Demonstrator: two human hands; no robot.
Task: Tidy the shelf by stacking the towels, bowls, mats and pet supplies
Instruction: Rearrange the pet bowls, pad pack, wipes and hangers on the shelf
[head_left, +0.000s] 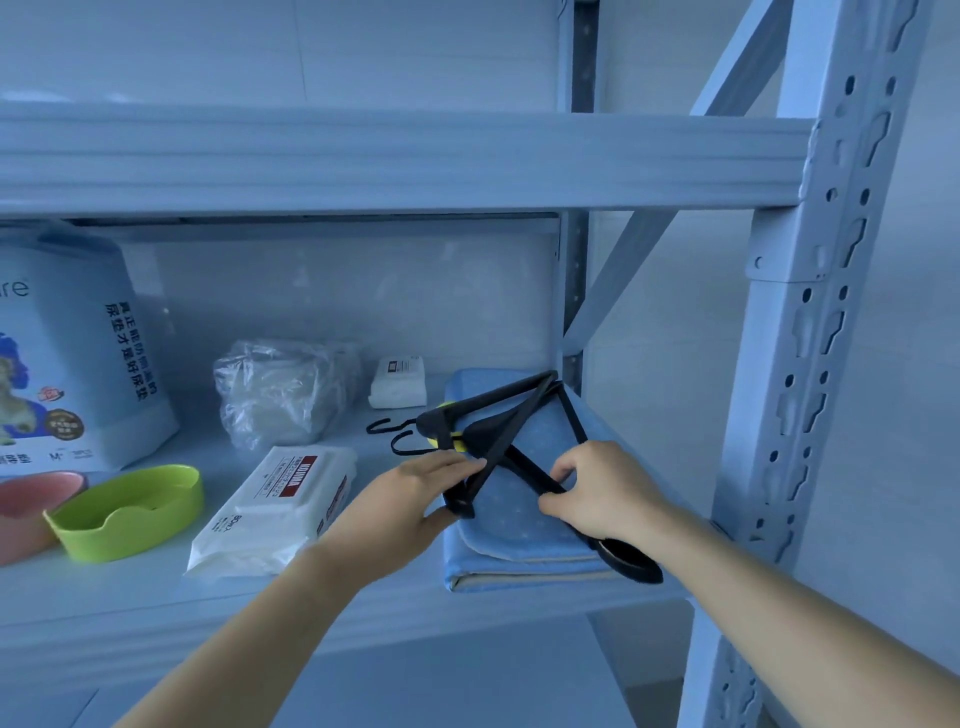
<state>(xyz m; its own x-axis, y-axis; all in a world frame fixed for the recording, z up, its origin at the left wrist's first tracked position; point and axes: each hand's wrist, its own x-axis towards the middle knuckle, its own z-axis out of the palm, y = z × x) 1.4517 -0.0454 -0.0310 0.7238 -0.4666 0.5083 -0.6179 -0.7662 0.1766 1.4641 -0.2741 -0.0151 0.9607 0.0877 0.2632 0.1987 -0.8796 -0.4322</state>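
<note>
Both hands grip black hangers (498, 441) lying on the blue towel (524, 519) at shelf (156, 597) right: left hand (415, 499) pinches lower ends, right hand (597, 499) nearer, hooks pointing left.

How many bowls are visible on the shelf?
2: a green plastic bowl at front left, and a pink bowl beside it, cut by the left edge. Others may be hidden.

Both forearms are bare from the fingers (470, 464) back to the frame's edge, with no sleeve showing. The left hand (415, 499) and right hand (597, 493) carry short, unpainted nails.
</note>
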